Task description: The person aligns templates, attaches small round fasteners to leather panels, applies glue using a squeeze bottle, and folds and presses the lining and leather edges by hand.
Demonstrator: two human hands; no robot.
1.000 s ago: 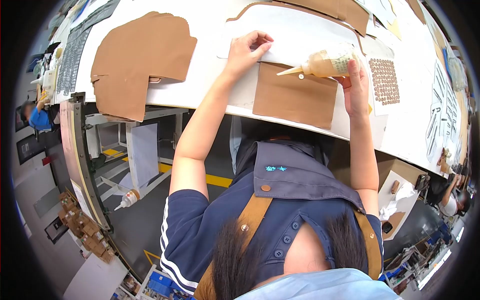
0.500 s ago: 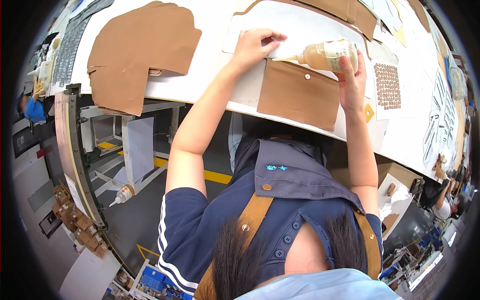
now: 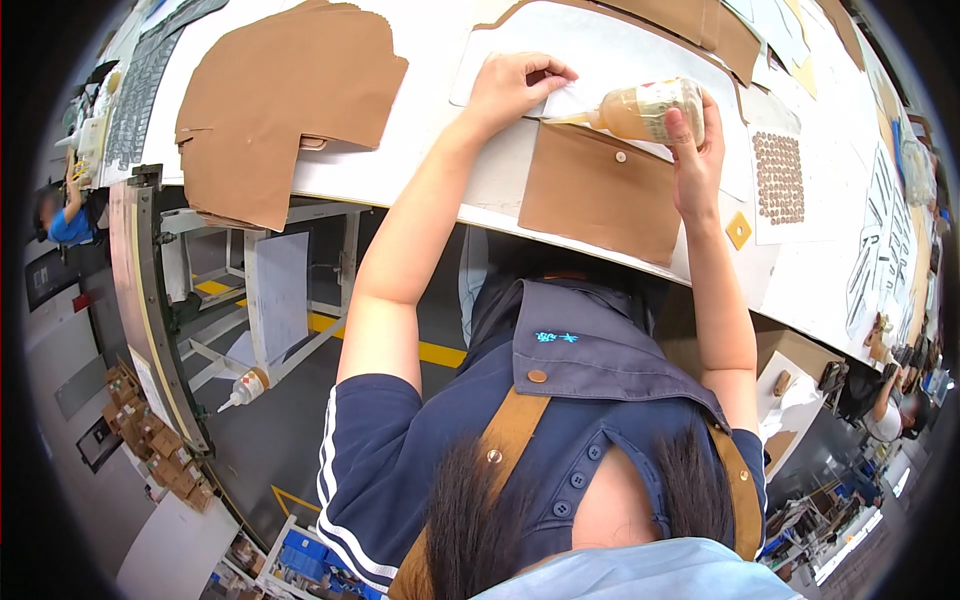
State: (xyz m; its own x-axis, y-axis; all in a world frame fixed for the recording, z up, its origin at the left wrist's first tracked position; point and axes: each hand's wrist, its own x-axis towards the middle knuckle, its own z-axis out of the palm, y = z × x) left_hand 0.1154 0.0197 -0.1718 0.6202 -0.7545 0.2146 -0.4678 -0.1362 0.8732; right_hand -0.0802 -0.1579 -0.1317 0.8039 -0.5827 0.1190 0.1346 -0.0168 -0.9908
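Note:
My right hand [image 3: 695, 150] is wrapped round a glue bottle [image 3: 640, 110], tilted onto its side, with amber liquid inside. Its nozzle points left, with the tip at the upper edge of a brown leather-like panel [image 3: 600, 195]. A small pale round button [image 3: 621, 157] sits on that panel. To the left, my left hand [image 3: 515, 90] is closed, thumb and fingers pinched at what looks like a raised edge of white lining [image 3: 575, 98]. A larger white-faced piece with a brown border [image 3: 640, 55] lies beyond both hands.
Stacked brown cut pieces [image 3: 290, 105] lie left on the white table [image 3: 425, 150]. To the right are a card of small round parts [image 3: 778, 178] and a yellow square tag [image 3: 739, 230]. Another glue bottle [image 3: 245, 388] hangs low at left. A person in blue [image 3: 70, 225] is far left.
The left hand's fingertips have drawn closer together at the white edge. My right hand and the bottle have shifted slightly left, the nozzle staying near the panel's upper edge.

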